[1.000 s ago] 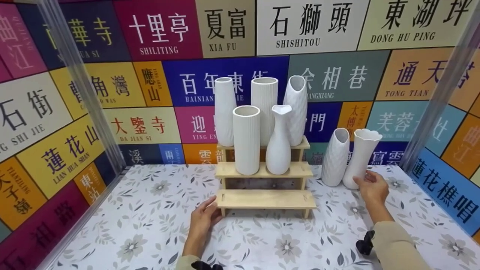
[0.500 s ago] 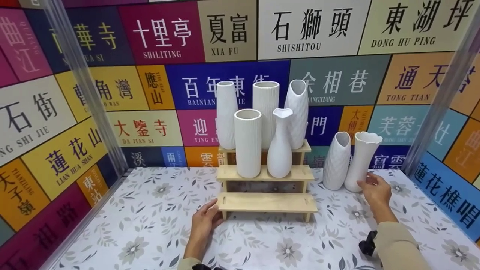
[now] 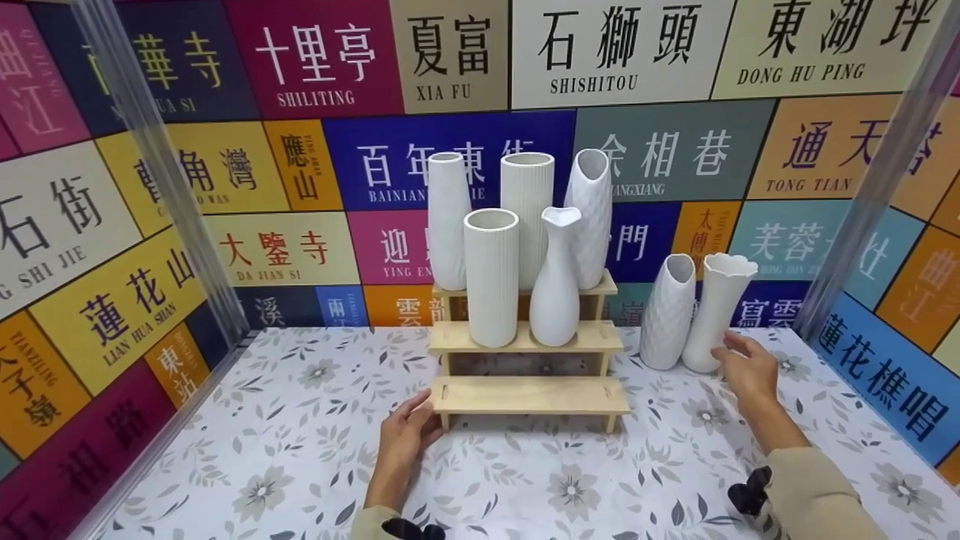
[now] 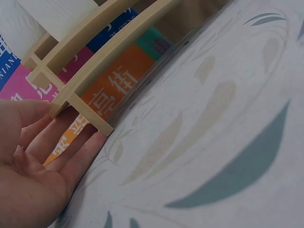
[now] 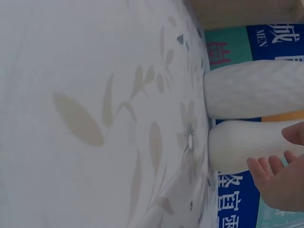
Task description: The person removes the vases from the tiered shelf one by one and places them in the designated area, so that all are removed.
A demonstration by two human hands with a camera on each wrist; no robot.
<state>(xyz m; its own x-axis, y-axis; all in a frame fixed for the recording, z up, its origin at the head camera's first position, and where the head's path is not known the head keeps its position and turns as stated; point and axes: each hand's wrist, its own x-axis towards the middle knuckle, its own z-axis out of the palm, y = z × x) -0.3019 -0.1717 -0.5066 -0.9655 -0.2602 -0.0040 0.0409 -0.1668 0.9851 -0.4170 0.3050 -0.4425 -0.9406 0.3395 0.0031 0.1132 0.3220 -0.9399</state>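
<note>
A three-step wooden stand (image 3: 531,395) stands in the middle of the table, with white vases on its upper two steps and its lowest step bare. My left hand (image 3: 405,435) touches the left end of the lowest step and its leg (image 4: 92,114), fingers loosely extended. To the right of the stand, a white vase with a scalloped rim (image 3: 716,319) stands upright beside a textured white vase with a slanted mouth (image 3: 666,319). My right hand (image 3: 750,375) is at the scalloped vase's right side, thumb and fingers spread apart and relaxed, their tips right at its lower body.
On the middle step are a ribbed cylinder vase (image 3: 491,285) and a slim-necked vase (image 3: 555,292). Several taller vases fill the top step, including a slanted-mouth one (image 3: 589,225). A floral cloth (image 3: 300,420) covers the table. Colourful sign-printed walls (image 3: 645,52) enclose it.
My right hand has loosened at the scalloped vase and shifted slightly right, its forearm swinging outward. My left hand stays at the stand. The head view tilts slightly.
</note>
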